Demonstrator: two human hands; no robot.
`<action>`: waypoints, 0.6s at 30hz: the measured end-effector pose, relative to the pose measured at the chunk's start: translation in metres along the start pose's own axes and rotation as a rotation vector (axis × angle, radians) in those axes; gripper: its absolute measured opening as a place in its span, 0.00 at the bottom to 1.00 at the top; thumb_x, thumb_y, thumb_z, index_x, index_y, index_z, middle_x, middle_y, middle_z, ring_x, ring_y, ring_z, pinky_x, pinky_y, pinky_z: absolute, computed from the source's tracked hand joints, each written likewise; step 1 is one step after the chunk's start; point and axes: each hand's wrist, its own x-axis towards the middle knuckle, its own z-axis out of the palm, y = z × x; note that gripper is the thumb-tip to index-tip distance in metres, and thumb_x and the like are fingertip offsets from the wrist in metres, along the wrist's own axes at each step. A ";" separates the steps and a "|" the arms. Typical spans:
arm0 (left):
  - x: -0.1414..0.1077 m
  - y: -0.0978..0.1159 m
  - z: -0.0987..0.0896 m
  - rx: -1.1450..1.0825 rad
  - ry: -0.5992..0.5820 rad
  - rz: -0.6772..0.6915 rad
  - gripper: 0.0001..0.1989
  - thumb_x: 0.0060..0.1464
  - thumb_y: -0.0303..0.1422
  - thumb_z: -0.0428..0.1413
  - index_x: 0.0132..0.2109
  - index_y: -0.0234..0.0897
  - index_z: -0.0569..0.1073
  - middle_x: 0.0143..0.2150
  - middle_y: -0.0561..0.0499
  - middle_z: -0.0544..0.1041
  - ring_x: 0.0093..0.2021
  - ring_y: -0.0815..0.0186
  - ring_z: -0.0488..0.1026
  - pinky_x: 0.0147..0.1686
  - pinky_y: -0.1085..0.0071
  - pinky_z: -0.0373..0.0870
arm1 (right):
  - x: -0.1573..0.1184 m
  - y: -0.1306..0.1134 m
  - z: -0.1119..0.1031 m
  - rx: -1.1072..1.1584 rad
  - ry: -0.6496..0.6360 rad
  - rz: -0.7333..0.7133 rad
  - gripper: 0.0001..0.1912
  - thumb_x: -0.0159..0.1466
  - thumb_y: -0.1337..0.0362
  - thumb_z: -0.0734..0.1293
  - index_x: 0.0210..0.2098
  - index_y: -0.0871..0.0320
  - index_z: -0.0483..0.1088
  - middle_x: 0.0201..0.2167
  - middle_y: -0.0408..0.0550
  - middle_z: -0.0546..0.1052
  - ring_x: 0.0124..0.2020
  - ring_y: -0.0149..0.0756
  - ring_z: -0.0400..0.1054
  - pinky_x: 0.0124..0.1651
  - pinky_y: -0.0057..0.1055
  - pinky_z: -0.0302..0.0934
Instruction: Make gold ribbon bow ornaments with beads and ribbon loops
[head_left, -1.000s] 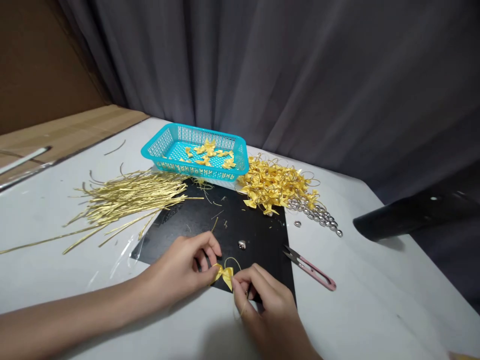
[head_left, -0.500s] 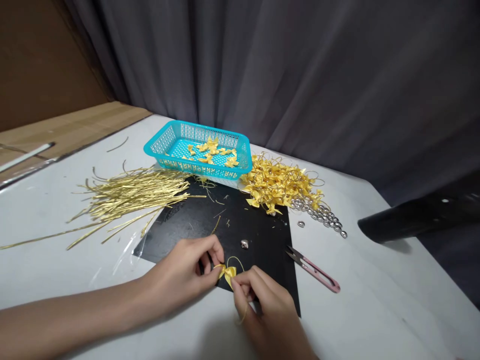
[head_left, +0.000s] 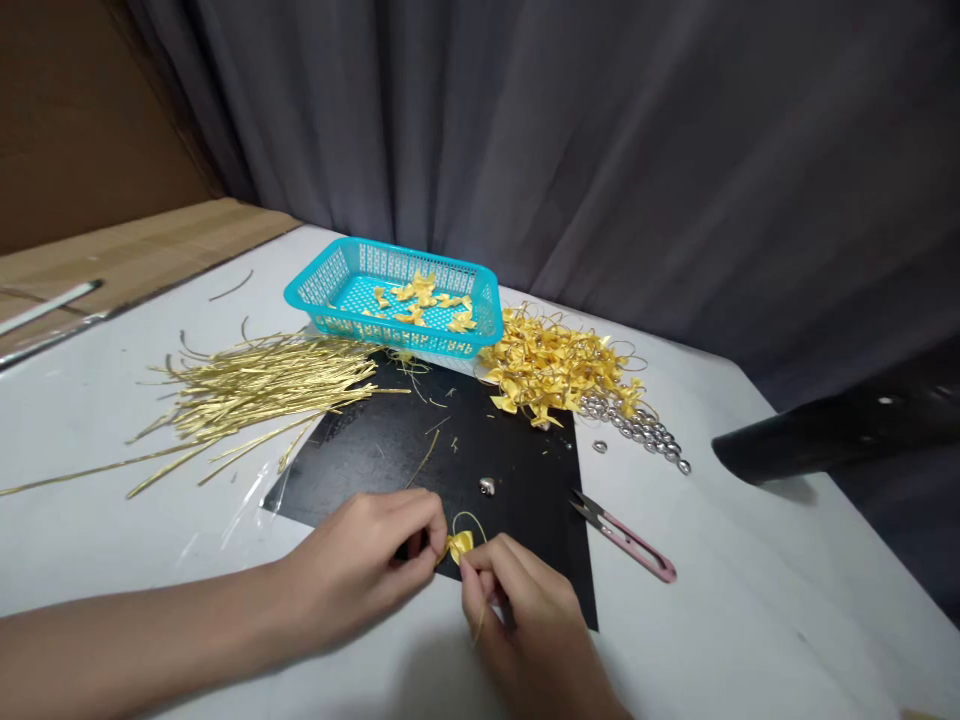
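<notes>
Between my two hands, over the near edge of a black mat (head_left: 517, 450), is a small yellow ribbon bow (head_left: 460, 545). My left hand (head_left: 390, 545) pinches its left side, and the fingers cover that part. With thumb and forefinger, my right hand (head_left: 517, 595) grips the bow's right side. A thin gold cord loops up above the bow, and more cord hangs by my right palm. Just beyond the bow, a silver bead (head_left: 487, 487) lies on the mat. Pink-handled thread snips (head_left: 626, 537) rest to the right, across the mat's edge.
A blue basket (head_left: 390, 337) with several yellow bows stands at the back. Gold cords (head_left: 270, 385) lie in a bundle on the left. Right of the basket is a heap of corded bows (head_left: 562, 365), beside silver beads (head_left: 649, 432). A black tube (head_left: 780, 445) juts in from the right.
My left fingers have closed further over the bow's left side, so less of it shows. My right hand keeps its pinch. The whole view has shifted slightly.
</notes>
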 end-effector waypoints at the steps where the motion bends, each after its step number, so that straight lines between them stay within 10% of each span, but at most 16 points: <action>1: 0.000 -0.002 0.001 0.025 0.004 0.049 0.08 0.54 0.22 0.50 0.30 0.38 0.66 0.26 0.58 0.69 0.24 0.73 0.64 0.25 0.79 0.58 | 0.000 0.000 0.000 -0.002 -0.003 0.002 0.12 0.64 0.72 0.56 0.25 0.56 0.61 0.19 0.38 0.62 0.20 0.28 0.59 0.24 0.24 0.50; 10: -0.005 -0.018 0.006 0.324 0.088 0.559 0.14 0.65 0.25 0.40 0.32 0.37 0.64 0.27 0.51 0.72 0.25 0.67 0.65 0.24 0.73 0.58 | 0.001 -0.005 0.000 -0.034 -0.008 0.004 0.12 0.64 0.71 0.54 0.24 0.55 0.55 0.18 0.38 0.61 0.18 0.29 0.57 0.23 0.25 0.47; 18: -0.004 -0.014 0.005 0.504 0.135 0.745 0.22 0.66 0.23 0.36 0.27 0.35 0.66 0.24 0.49 0.71 0.22 0.66 0.63 0.20 0.71 0.57 | 0.002 -0.008 -0.001 -0.077 -0.035 -0.006 0.14 0.67 0.70 0.53 0.25 0.54 0.55 0.18 0.38 0.62 0.18 0.29 0.59 0.24 0.25 0.49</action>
